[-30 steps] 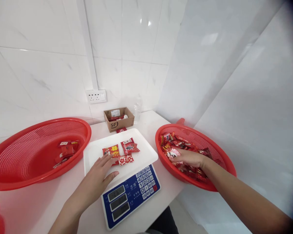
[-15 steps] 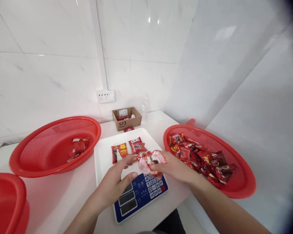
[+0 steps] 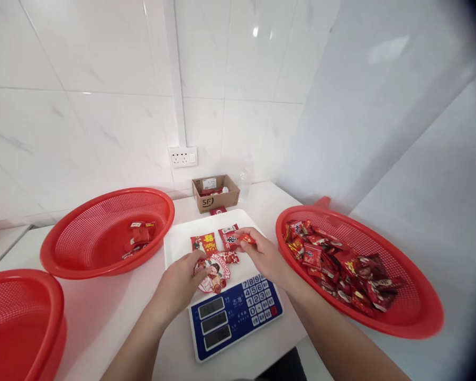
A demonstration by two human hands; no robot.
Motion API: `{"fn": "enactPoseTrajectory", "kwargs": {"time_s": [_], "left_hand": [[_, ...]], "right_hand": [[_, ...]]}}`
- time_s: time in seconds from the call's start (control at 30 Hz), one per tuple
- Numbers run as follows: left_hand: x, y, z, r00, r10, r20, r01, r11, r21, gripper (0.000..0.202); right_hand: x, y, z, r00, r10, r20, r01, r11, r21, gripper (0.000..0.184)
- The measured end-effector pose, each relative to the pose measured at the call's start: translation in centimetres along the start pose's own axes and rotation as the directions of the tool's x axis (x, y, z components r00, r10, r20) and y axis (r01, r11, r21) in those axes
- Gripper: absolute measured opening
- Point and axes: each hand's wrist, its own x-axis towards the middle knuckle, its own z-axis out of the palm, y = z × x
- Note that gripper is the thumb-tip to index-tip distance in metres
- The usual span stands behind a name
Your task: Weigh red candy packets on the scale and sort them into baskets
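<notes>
A blue electronic scale (image 3: 238, 312) with a white weighing tray (image 3: 174, 241) stands in the middle of the white table. Several red candy packets lie on the tray. My left hand (image 3: 180, 283) rests on the tray with fingertips on a round pink-and-white packet (image 3: 213, 275). My right hand (image 3: 262, 254) pinches a small red packet (image 3: 246, 239) at the tray's right side, beside a red-and-white packet (image 3: 228, 235). A red packet with yellow print (image 3: 203, 243) lies further left.
A red mesh basket (image 3: 420, 323) heaped with red candy packets sits on the right. Another red basket (image 3: 63, 259) with a few packets is on the left, a third (image 3: 8, 286) at the lower left. A small cardboard box (image 3: 216, 193) stands by the tiled wall.
My right hand brought a round pink-and-white packet from the right basket to the tray; it now lies under my left fingertips. My right hand then moved up to a small red packet.
</notes>
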Motion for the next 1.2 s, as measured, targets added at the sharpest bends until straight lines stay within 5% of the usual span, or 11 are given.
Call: {"fn": "enactPoseTrajectory", "kwargs": {"time_s": [0.13, 0.27, 0.43, 0.67, 0.97, 1.2], "left_hand": [[0.1, -0.1, 0.4, 0.999, 0.021, -0.047, -0.012, 0.985, 0.173, 0.017], [-0.1, -0.1, 0.4, 0.994, 0.076, -0.072, -0.065, 0.987, 0.15, 0.018], [-0.6, 0.1, 0.1, 0.973, 0.204, 0.108, -0.205, 0.979, -0.006, 0.018], [-0.1, 0.0, 0.7, 0.977, 0.209, 0.05, -0.213, 0.972, 0.1, 0.025], [-0.5, -0.4, 0.8, 0.957, 0.271, 0.104, -0.274, 0.961, 0.02, 0.024], [-1.4, 1.2, -0.4, 0.938, 0.346, -0.009, -0.344, 0.932, -0.116, 0.026]], "right_hand": [[1.5, -0.7, 1.6, 0.986, -0.146, 0.076, 0.158, 0.966, -0.202, 0.032], [2.9, -0.3, 3.0, 0.971, -0.187, 0.147, 0.226, 0.915, -0.334, 0.039], [2.8, 1.2, 2.6, 0.946, -0.233, 0.224, 0.315, 0.819, -0.479, 0.033], [1.5, 1.9, 1.8, 0.963, -0.188, 0.191, 0.265, 0.775, -0.574, 0.037], [2.2, 2.7, 2.2, 0.974, -0.119, 0.194, 0.217, 0.746, -0.63, 0.034], [1.2, 1.6, 0.1, 0.982, -0.078, 0.174, 0.173, 0.753, -0.635, 0.041]]}}
